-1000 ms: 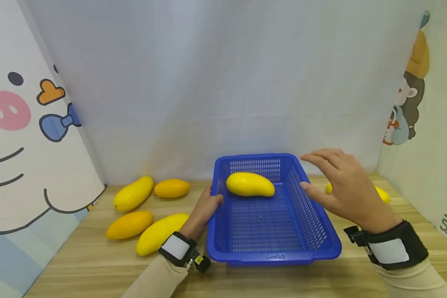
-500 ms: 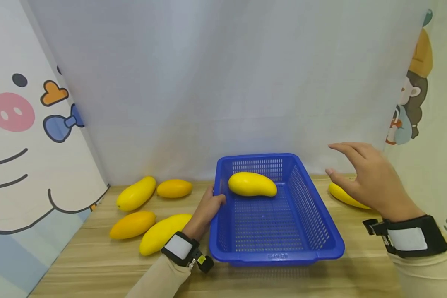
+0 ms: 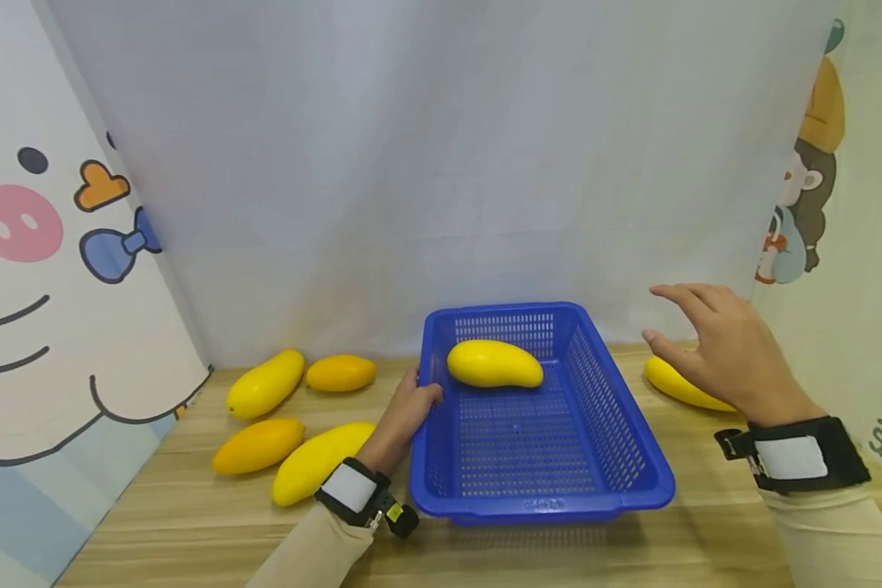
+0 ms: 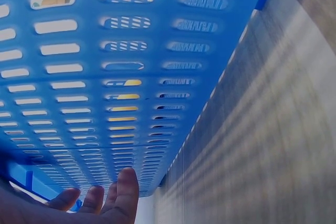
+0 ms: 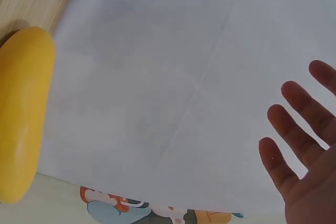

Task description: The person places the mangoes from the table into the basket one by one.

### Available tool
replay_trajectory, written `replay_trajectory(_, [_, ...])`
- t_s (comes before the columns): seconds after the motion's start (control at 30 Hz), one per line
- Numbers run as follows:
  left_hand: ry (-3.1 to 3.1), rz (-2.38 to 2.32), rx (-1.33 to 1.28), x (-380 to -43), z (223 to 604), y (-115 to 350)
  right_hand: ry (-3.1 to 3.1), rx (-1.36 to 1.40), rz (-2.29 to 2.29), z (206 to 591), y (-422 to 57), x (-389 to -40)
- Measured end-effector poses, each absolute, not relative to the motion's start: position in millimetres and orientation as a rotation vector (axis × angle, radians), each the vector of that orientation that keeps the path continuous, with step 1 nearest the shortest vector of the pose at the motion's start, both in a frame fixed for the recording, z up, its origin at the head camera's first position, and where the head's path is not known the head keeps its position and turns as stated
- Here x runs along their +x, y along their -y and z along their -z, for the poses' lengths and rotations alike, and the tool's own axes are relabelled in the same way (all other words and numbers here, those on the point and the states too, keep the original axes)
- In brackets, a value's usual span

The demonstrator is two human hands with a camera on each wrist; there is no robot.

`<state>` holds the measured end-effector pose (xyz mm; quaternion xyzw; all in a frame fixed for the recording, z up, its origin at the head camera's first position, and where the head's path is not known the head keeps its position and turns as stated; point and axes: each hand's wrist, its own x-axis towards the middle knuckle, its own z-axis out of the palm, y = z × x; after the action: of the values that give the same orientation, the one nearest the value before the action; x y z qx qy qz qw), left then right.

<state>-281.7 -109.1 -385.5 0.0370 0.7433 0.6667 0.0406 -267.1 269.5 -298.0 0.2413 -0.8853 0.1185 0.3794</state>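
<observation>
A blue plastic basket [image 3: 525, 445] with slotted walls stands in the middle of the head view. Inside, towards its back, lies one yellow mango [image 3: 495, 364]. My left hand [image 3: 406, 412] grips the basket's left rim, the thumb over the edge and the other fingers [image 4: 126, 195] outside against the slotted wall. To the right of the basket my right hand [image 3: 735, 351] hovers with its fingers spread and nothing in them. Partly behind that hand, another yellow mango [image 3: 679, 385] lies on the table; the right wrist view shows this mango [image 5: 23, 114] apart from the fingers.
Left of the basket lie several more mangoes: a yellow one [image 3: 266, 385] and an orange-yellow one [image 3: 341, 373] at the back, an orange-yellow one [image 3: 259, 446] and a yellow one [image 3: 319, 465] nearer. A white cloth [image 3: 441, 163] hangs behind the wooden table [image 3: 191, 539].
My right hand has moved right, away from the basket's right rim and over the right-hand mango, then held about still. The left hand and basket have stayed in place.
</observation>
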Motion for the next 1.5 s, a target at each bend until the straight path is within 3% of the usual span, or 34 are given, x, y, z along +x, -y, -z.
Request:
replay_trajectory(0.63, [-2.268, -2.019, 0.098, -282, 385, 111, 2.412, 0.477, -0.305, 319, -296, -287])
replay_trajectory(0.87, [-2.264, -1.988, 0.108, -265, 364, 109, 2.550, 0.404, -0.289, 336, -308, -296])
replay_trajectory(1.17, [-2.280, -2.042, 0.098, -282, 385, 109, 2.587, 0.386, -0.275, 342, -312, -302])
replay_trajectory(1.5, [-2.252, -2.021, 0.104, -273, 372, 110, 2.639, 0.365, -0.274, 354, -319, -309])
